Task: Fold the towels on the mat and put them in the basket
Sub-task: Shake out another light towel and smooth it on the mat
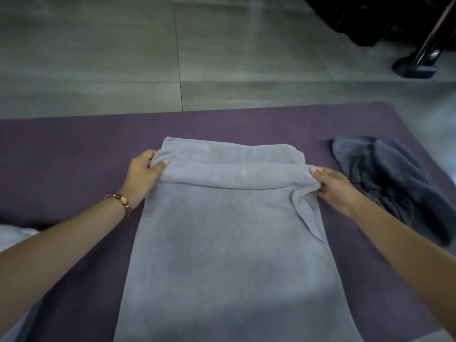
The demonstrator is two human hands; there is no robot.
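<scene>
A long light grey towel (227, 243) lies lengthwise on the purple mat (74, 149), its far end doubled back toward me in a thick fold. My left hand (143, 174) pinches the fold's left edge. My right hand (333, 188) pinches the fold's right edge, where the cloth bunches. A dark grey towel (389, 178) lies crumpled on the mat to the right. No basket is in view.
Grey tiled floor (98, 58) lies beyond the mat's far edge. A black stand foot with a metal pole (417, 65) is at the upper right. A bit of white cloth (12, 235) shows at the left edge.
</scene>
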